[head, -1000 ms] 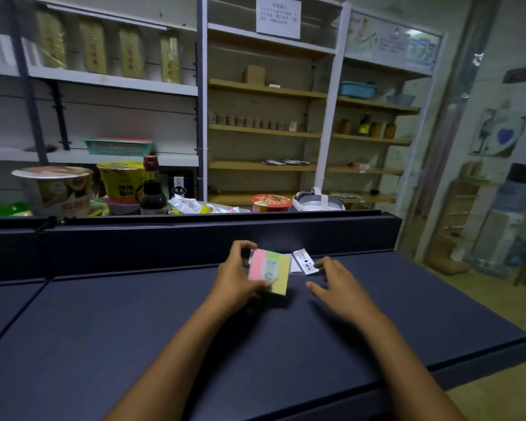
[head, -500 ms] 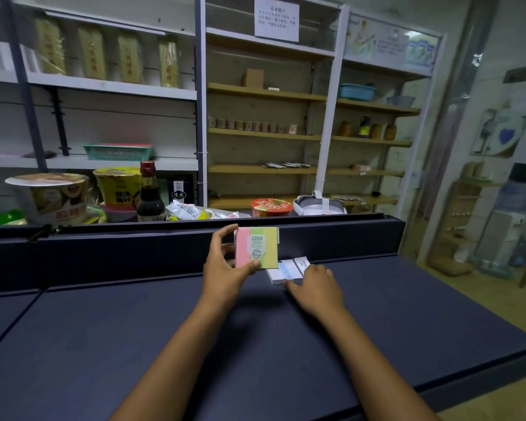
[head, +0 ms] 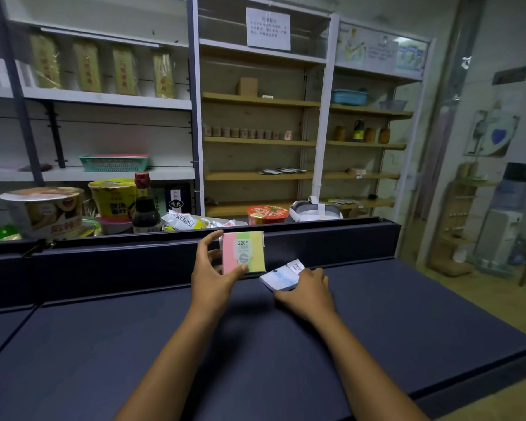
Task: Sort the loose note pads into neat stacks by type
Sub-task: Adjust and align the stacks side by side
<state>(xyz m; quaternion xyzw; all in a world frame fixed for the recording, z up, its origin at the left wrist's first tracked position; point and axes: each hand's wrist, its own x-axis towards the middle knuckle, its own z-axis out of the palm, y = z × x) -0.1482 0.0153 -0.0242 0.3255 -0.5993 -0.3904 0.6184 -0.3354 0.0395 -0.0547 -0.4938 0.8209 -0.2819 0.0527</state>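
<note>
Pink/green/yellow pad (head: 244,252) w/ white "2209" label, upright, pinched by left hand (head: 213,270). Right hand (head: 308,291) grips white pad (head: 281,278) (on the dark counter (head: 134,344)).

Dark blue flat table top (head: 104,344). Behind it: big noodle bowl (head: 43,208), dark sauce bottle with red cap (head: 145,208), green plastic basket (head: 114,163) on white shelf.
</note>
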